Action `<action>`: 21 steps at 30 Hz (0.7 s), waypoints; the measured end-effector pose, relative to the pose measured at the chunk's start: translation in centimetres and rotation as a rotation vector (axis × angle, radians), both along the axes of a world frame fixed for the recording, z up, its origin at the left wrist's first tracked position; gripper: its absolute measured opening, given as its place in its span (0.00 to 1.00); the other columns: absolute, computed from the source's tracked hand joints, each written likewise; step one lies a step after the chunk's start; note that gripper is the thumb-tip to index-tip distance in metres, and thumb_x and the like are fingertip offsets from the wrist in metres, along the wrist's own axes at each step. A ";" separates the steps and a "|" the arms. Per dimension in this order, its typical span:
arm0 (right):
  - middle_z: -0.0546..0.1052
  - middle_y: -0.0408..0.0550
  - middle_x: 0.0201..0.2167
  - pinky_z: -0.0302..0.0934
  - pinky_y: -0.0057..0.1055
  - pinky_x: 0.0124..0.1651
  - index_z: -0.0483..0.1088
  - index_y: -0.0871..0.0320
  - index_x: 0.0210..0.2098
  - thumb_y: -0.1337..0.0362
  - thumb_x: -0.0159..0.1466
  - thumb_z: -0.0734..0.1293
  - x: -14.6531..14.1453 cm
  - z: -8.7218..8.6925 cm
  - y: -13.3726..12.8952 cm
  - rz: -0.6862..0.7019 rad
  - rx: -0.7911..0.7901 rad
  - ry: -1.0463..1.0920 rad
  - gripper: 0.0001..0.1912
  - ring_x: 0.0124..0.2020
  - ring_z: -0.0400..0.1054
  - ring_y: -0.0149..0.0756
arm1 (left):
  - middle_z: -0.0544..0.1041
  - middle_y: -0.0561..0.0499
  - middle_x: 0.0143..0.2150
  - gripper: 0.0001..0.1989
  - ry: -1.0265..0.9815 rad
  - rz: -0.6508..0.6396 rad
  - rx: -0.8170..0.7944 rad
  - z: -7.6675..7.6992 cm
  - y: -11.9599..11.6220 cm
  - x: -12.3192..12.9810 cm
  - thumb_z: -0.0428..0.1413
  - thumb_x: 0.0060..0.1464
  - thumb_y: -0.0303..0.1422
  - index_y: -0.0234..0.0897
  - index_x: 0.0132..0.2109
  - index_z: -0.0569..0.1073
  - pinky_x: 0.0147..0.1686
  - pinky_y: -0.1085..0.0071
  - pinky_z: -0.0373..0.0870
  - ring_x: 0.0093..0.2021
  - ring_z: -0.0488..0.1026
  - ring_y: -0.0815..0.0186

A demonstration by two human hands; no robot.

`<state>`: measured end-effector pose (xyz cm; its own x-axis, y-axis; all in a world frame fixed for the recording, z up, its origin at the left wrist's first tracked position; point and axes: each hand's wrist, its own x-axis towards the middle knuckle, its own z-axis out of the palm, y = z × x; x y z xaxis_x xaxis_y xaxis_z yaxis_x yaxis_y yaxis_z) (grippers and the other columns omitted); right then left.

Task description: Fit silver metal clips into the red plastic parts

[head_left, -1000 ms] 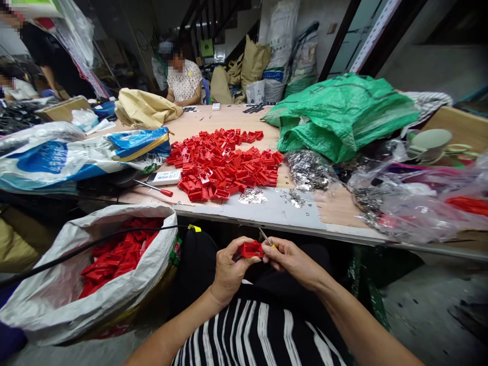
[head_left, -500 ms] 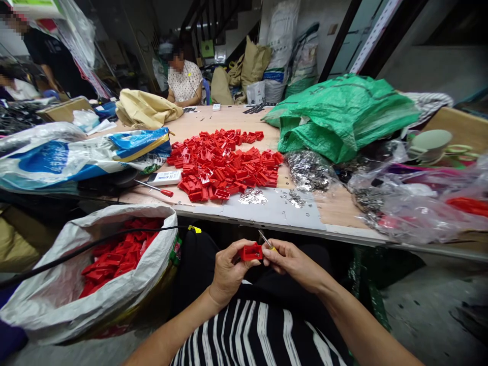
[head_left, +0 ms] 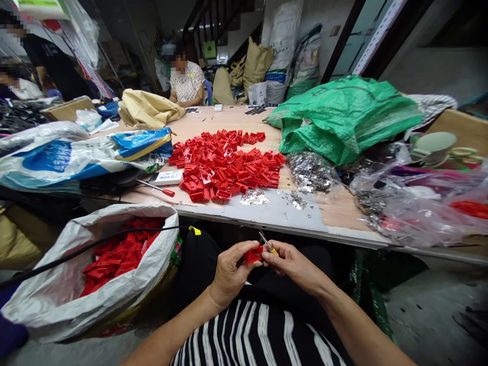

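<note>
My left hand grips a small red plastic housing between thumb and fingers, just in front of the table edge. Closed around a screwdriver with a yellow handle, my right hand has its thumb and fingertips against the right end of the housing. The metal shaft points up and to the left, away from the housing. Past the edge, a heap of similar red housings lies on the table. Small metal plates are scattered at its front.
An open white sack of red housings stands at my left, a black cable across it. On the table are another screwdriver, a green sack and bagged metal pieces. A person sits across the table.
The red housing has turned slightly in my left hand, and its open side shows less. My right hand stays beside it with the screwdriver. The view has shifted a little.
</note>
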<state>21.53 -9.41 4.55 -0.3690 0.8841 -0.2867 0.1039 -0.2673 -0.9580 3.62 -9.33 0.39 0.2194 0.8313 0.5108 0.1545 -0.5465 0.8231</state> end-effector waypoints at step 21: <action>0.62 0.39 0.24 0.51 0.27 0.30 0.62 0.58 0.26 0.45 0.58 0.65 -0.6 -2.5 -0.1 -0.097 0.165 -0.083 0.22 0.27 0.55 0.30 | 0.81 0.50 0.42 0.17 0.119 0.010 0.075 -0.1 0.1 0.5 0.60 0.52 0.31 0.42 0.50 0.72 0.61 0.52 0.61 0.42 0.78 0.64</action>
